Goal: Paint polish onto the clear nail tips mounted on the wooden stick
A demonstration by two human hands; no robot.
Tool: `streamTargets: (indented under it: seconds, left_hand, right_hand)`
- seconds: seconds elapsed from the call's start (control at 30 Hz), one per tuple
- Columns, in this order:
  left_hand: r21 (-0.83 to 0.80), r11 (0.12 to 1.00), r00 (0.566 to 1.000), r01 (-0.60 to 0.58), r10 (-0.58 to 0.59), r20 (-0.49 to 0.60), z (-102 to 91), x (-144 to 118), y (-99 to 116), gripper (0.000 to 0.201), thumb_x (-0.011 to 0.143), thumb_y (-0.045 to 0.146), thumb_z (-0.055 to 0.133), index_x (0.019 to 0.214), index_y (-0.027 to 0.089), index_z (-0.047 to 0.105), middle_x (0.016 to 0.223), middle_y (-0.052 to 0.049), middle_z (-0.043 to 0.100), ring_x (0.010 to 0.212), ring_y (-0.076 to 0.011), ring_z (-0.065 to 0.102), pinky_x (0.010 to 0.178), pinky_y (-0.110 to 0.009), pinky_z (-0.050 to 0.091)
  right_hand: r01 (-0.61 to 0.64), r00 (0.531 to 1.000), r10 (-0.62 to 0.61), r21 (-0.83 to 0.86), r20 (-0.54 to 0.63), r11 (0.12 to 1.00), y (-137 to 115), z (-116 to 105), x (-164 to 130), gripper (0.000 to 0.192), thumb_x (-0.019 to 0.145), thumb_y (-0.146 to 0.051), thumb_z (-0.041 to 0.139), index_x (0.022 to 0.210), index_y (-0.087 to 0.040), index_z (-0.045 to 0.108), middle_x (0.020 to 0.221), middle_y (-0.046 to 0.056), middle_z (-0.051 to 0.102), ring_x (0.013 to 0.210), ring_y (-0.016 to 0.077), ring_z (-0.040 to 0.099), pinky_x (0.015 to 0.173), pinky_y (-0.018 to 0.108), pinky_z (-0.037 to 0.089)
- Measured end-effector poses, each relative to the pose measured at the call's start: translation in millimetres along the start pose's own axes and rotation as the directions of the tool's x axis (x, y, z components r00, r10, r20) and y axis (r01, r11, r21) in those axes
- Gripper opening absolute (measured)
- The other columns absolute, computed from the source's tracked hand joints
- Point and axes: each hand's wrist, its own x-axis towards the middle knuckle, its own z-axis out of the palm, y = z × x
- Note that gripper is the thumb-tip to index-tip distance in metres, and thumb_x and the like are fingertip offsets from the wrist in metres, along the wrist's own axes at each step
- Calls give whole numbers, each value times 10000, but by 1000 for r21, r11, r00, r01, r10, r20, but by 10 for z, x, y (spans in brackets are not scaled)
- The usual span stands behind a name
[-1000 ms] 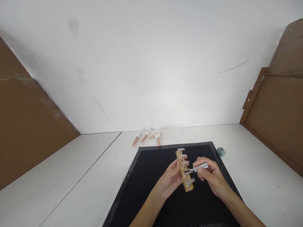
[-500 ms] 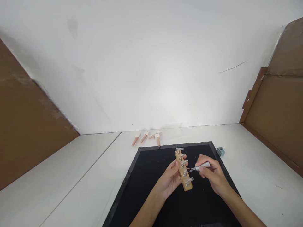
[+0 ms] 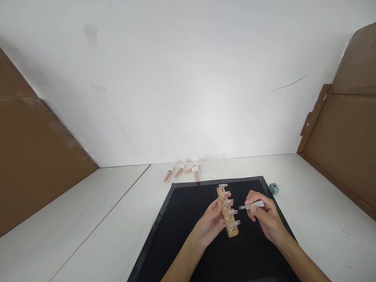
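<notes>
Withdrawn from wooden strip (image 3: 227, 211), right hand (image 3: 263, 217) grips tool (image 3: 252, 205).

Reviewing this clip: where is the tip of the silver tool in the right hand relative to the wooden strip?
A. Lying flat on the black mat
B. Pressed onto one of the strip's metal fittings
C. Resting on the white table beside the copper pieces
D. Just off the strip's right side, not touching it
D: the silver tool held in the right hand points at the wooden strip, held by the left hand, with a gap of black mat showing between them.
</notes>
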Motion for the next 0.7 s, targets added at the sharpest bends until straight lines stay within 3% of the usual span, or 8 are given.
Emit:
streamTargets:
  seconds: [0.27,0.7]
  left_hand:
    - [-13,1000,1000,-14,14,-17,4,28,-26,373,674,255,804,999,129,670,778,-25,724,627,-111,663,574,-207,512]
    - [-29,1000,1000,-8,8,7,-1,-6,7,350,688,254,793,995,149,661,792,-7,688,703,-135,675,625,-240,537]
  right_hand:
    - [-6,999,9,-69,48,998,-49,30,3,203,760,-423,721,737,-224,750,653,-2,511,495,116,386,450,256,278]
    - [-19,998,15,-58,-68,998,32,-36,-12,88,774,-272,673,707,-223,702,647,-25,475,498,114,382,479,267,283]
